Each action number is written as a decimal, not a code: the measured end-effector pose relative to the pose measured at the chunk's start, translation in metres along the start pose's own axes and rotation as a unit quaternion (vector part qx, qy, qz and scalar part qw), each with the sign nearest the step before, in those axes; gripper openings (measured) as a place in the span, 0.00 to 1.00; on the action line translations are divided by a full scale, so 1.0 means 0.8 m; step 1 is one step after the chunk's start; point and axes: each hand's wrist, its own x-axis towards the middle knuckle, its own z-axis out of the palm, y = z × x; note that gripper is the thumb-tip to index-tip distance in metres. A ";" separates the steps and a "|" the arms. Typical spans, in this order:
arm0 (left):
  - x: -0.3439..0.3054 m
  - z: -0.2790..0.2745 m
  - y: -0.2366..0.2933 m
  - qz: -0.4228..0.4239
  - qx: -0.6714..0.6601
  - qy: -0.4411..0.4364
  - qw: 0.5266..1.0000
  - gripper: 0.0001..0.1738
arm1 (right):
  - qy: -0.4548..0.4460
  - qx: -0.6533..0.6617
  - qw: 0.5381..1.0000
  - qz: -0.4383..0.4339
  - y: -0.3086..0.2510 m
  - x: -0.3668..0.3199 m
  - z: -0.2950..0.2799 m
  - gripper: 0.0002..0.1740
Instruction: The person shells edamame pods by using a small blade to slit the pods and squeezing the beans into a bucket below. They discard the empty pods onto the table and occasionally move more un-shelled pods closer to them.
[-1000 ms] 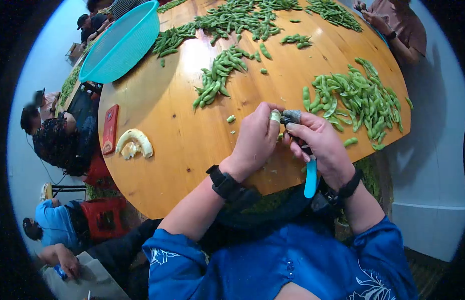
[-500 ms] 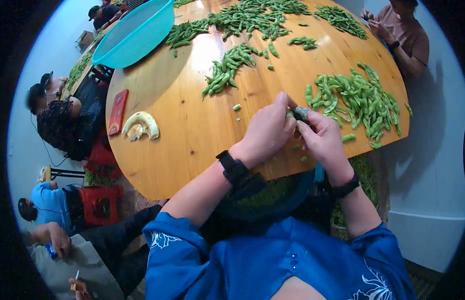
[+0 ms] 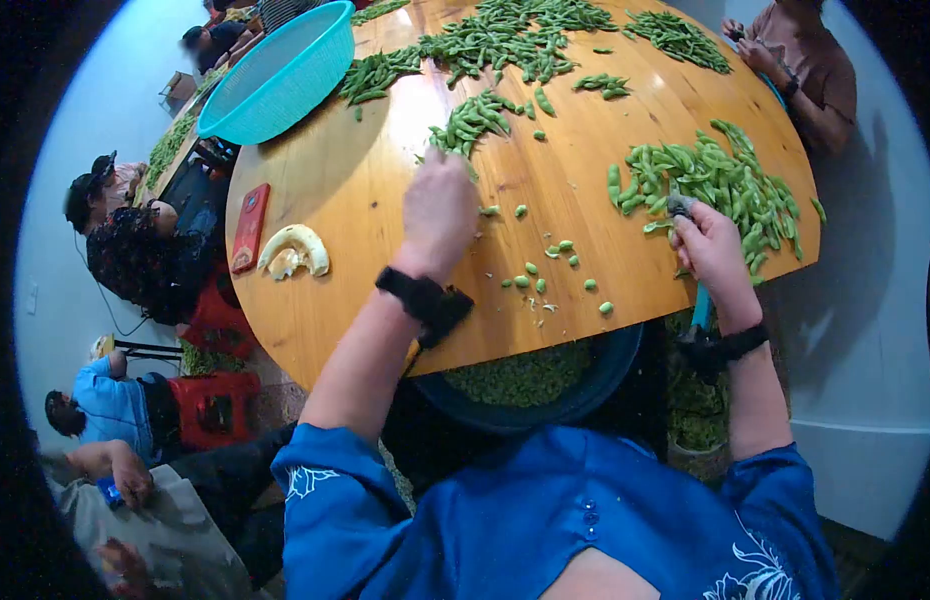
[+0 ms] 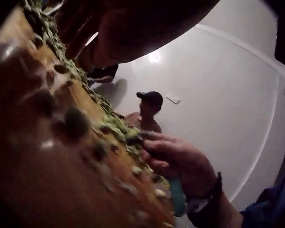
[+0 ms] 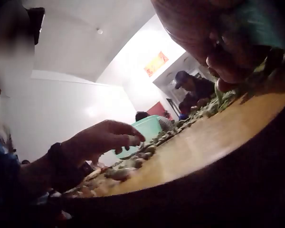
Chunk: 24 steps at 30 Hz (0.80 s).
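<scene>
Turquoise, the handle [image 3: 702, 306] sits in the closed grip of the right hand [image 3: 715, 252], near the paler pods [image 3: 730, 180]. Loosely bent, the left hand [image 3: 440, 212] reaches the darker pods [image 3: 475, 116] on the desk [image 3: 320, 315]; best to pinch one pod cleanly, without sweeping the loose beans [image 3: 532, 268] edgeward.

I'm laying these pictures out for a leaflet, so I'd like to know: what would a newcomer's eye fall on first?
Probably the green pods heaped on the wooden table, and the big turquoise basket at its far left edge. Next, perhaps, the loose green beans near the table's close edge, above a dark tub. Over on the left, a red flat object lies beside a curved, cream-coloured piece.
</scene>
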 end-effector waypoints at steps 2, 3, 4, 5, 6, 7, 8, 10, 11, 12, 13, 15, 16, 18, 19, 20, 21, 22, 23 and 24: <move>0.013 0.003 -0.011 -0.030 0.021 -0.019 0.999 0.07 | -0.017 0.030 0.999 0.017 -0.010 -0.006 -0.006 0.12; 0.020 0.008 -0.018 -0.059 0.041 -0.039 0.997 0.06 | -0.033 0.061 0.997 0.033 -0.017 -0.009 -0.006 0.11; 0.027 0.011 -0.026 -0.062 0.062 -0.055 0.995 0.07 | -0.030 0.062 0.997 0.034 -0.019 -0.009 -0.005 0.11; 0.028 0.015 -0.032 -0.058 0.061 -0.058 0.995 0.07 | -0.052 0.059 0.997 0.016 -0.020 -0.009 -0.002 0.11; 0.030 0.015 -0.033 -0.060 0.060 -0.052 0.995 0.06 | -0.072 0.056 0.996 -0.002 -0.022 -0.010 0.001 0.12; 0.031 0.012 -0.031 -0.061 0.058 -0.047 0.995 0.06 | -0.068 0.057 0.996 0.002 -0.027 -0.012 0.006 0.12; 0.027 0.007 -0.030 -0.043 0.034 -0.028 0.998 0.08 | -0.098 0.080 0.992 -0.010 -0.035 -0.015 0.012 0.12; 0.020 0.002 -0.017 -0.033 -0.079 -0.041 0.995 0.10 | -0.116 0.105 0.988 -0.016 -0.054 -0.018 0.027 0.12; 0.014 0.000 -0.009 -0.031 -0.190 -0.052 0.980 0.13 | -0.126 0.094 0.987 -0.015 -0.064 -0.021 0.036 0.12; 0.005 -0.011 0.015 -0.068 -0.286 -0.105 0.950 0.15 | -0.138 0.084 0.987 -0.012 -0.071 -0.022 0.043 0.11; -0.004 -0.012 0.032 -0.063 -0.289 -0.113 0.949 0.15 | -0.130 0.085 0.988 -0.005 -0.076 -0.019 0.051 0.11; -0.017 -0.010 0.058 -0.073 -0.478 -0.148 0.862 0.17 | -0.206 0.100 0.973 -0.002 -0.082 -0.014 0.061 0.10; -0.022 -0.003 0.063 -0.060 -0.514 -0.143 0.844 0.19 | -0.199 0.102 0.975 0.002 -0.083 -0.015 0.064 0.10; -0.028 0.001 0.072 -0.059 -0.550 -0.154 0.819 0.19 | -0.219 0.151 0.964 0.025 -0.082 -0.017 0.068 0.10; -0.030 0.003 0.076 -0.061 -0.584 -0.158 0.794 0.19 | -0.216 0.151 0.964 0.027 -0.078 -0.017 0.069 0.10; -0.031 0.007 0.078 -0.072 -0.603 -0.163 0.778 0.19 | -0.220 0.165 0.961 0.032 -0.072 -0.017 0.071 0.10; -0.032 0.009 0.080 -0.072 -0.604 -0.165 0.776 0.19 | -0.223 0.180 0.957 0.035 -0.067 -0.015 0.073 0.10; -0.035 0.010 0.081 -0.073 -0.592 -0.164 0.785 0.18 | -0.222 0.179 0.958 0.037 -0.064 -0.014 0.073 0.10; -0.036 0.011 0.081 -0.075 -0.580 -0.164 0.794 0.18 | -0.234 0.167 0.957 0.034 -0.061 -0.013 0.072 0.10; -0.037 0.013 0.081 -0.076 -0.581 -0.165 0.793 0.18 | -0.247 0.154 0.956 0.031 -0.059 -0.012 0.072 0.09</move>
